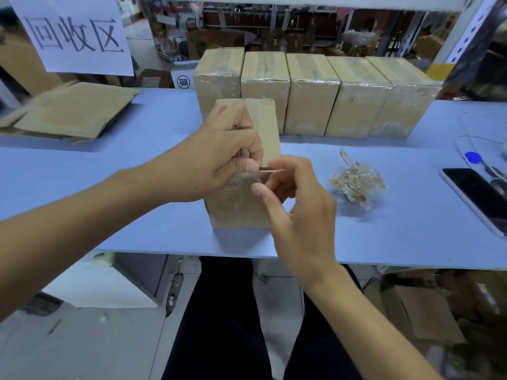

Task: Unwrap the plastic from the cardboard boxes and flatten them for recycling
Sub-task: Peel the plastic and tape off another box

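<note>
The left hand (219, 157) grips the top of one upright cardboard box (244, 193) at the table's (137, 187) centre, fingers curled over its upper edge. The right hand (296, 209) pinches clear plastic wrap (241, 185) at that edge, thumb and fingertips closed together. At twelve o'clock stand five wrapped boxes (312, 97) in a row. One plastic wad (356, 182) lies at three o'clock; flattened cardboard (71, 113) at ten; one phone (477, 196) far right.
</note>
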